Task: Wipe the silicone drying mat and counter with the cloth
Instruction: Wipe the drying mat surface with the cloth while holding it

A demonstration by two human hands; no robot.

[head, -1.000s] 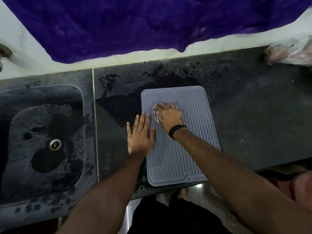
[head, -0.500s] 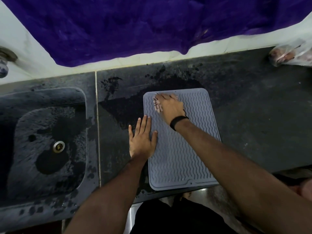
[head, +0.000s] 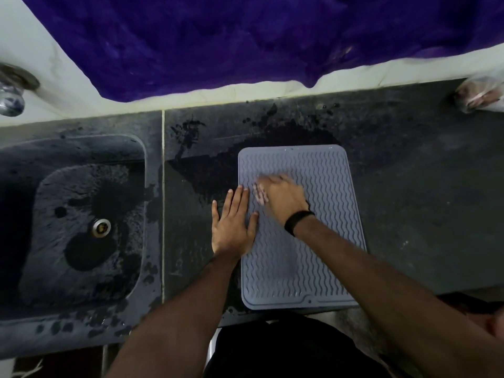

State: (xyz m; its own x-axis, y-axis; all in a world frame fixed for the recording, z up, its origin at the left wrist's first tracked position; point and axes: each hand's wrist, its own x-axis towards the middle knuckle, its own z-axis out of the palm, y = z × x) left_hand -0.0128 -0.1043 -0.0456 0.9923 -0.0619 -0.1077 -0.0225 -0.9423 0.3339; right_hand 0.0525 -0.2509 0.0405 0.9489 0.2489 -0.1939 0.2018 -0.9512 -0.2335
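A grey silicone drying mat (head: 313,263) with wavy ridges lies on the dark stone counter (head: 422,200), its near end at the counter's front edge. My right hand (head: 283,196), with a black band at the wrist, is on the mat's upper left part, fingers curled over a small pale cloth (head: 260,193). Motion blurs the cloth, and the hand hides most of it. My left hand (head: 233,227) lies flat with straight fingers on the mat's left edge, half on the counter.
A wet dark patch (head: 218,173) spreads on the counter beyond and left of the mat. A dark sink (head: 81,227) with a metal drain sits at left, a tap (head: 11,96) above it. A purple fabric (head: 245,36) hangs at the back. A plastic bag (head: 480,96) lies far right.
My right hand slid with the cloth toward the mat's far edge, then back toward me to the upper middle. The left hand stayed on the mat's left edge.
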